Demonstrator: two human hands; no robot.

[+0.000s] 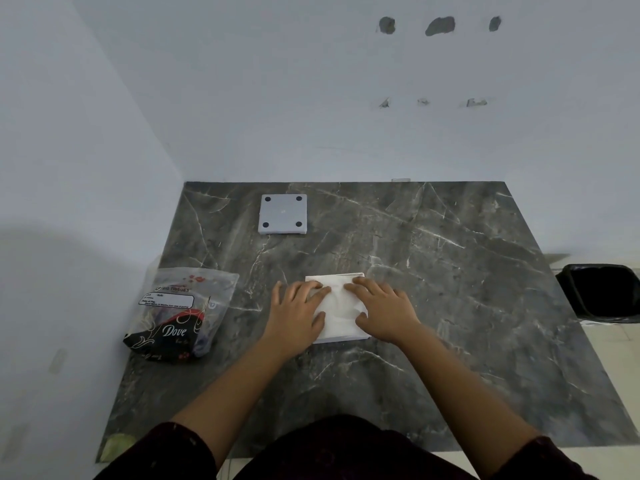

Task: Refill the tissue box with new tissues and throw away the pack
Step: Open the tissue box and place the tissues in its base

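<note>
A white stack of tissues (337, 315) lies flat in the middle of the dark marble table (450, 289). My left hand (296, 315) rests flat on its left side and my right hand (382, 311) on its right side, both pressing down with fingers spread. The plastic tissue pack (176, 311), clear on top and black with "Dove" printed on it, lies crumpled at the table's left edge. A grey square box (283, 213) sits upside down near the back of the table, four black feet showing.
A black bin (602, 292) lined with a bag stands on the floor to the right of the table. White walls close off the back and left side. A yellowish scrap (116, 445) lies at the table's front left corner.
</note>
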